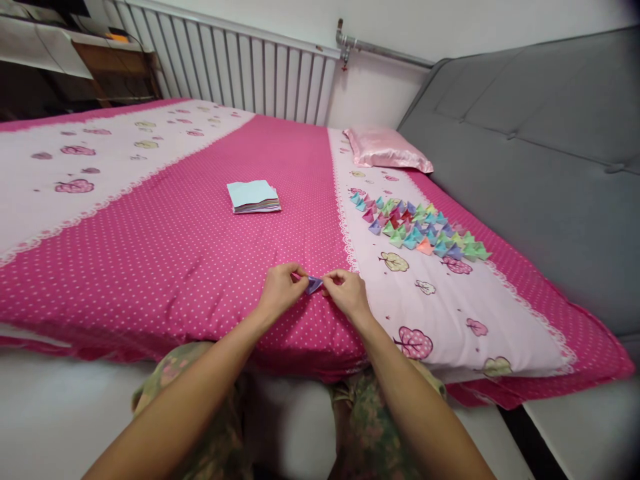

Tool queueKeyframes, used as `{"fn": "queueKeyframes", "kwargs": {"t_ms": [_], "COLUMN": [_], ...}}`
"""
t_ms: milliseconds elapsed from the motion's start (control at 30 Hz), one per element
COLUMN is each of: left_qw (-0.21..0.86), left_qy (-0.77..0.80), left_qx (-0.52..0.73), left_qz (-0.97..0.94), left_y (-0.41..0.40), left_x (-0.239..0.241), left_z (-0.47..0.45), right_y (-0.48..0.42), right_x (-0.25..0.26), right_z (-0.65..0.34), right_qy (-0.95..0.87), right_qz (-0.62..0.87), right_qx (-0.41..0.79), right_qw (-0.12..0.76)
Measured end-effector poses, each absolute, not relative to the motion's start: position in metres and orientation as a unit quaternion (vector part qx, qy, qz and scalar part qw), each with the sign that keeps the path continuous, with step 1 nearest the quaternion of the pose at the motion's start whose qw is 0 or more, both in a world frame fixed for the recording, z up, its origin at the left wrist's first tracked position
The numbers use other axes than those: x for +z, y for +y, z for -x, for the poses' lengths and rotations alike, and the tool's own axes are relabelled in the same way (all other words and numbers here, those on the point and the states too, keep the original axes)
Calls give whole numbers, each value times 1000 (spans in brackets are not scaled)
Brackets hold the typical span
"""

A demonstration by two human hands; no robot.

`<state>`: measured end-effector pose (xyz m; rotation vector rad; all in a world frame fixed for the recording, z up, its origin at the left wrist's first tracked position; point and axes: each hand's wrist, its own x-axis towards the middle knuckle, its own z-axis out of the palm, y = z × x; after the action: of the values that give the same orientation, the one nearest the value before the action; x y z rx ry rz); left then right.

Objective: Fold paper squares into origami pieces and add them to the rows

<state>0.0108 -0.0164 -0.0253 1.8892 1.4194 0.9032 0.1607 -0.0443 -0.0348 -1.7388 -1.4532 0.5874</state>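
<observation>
At the near edge of the bed (200, 253), the left hand (281, 289) and right hand (349, 294) each pinch 1 end of the purple folded paper (314, 285) between them. Farther up the bed lie a paper stack (254, 197) and folded pieces (420, 230).

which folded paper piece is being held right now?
The purple piece, pinched between the left hand and right hand at the near edge of the bed. All the other folded pieces lie untouched in a cluster farther right.
</observation>
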Motion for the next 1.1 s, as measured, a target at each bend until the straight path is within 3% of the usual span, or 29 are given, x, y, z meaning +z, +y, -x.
{"fn": "queueKeyframes", "kwargs": {"t_ms": [567,767,1100], "left_qw": [242,215,210], "left_qy": [621,610,606], "left_qx": [274,270,272], "left_qz": [-694,-713,-717], "left_y": [-10,-12,-11], "left_x": [-20,-23,-24], "left_z": [-1,-2,-2], "right_y": [-44,-50,-55], "right_x": [-35,-28,-28], "right_z": [-162,-156,-152], "right_qy": [-596,-680,-713], "right_qz": [676,663,656], "right_qx": [206,101,76], "right_qw": [381,297,235]}}
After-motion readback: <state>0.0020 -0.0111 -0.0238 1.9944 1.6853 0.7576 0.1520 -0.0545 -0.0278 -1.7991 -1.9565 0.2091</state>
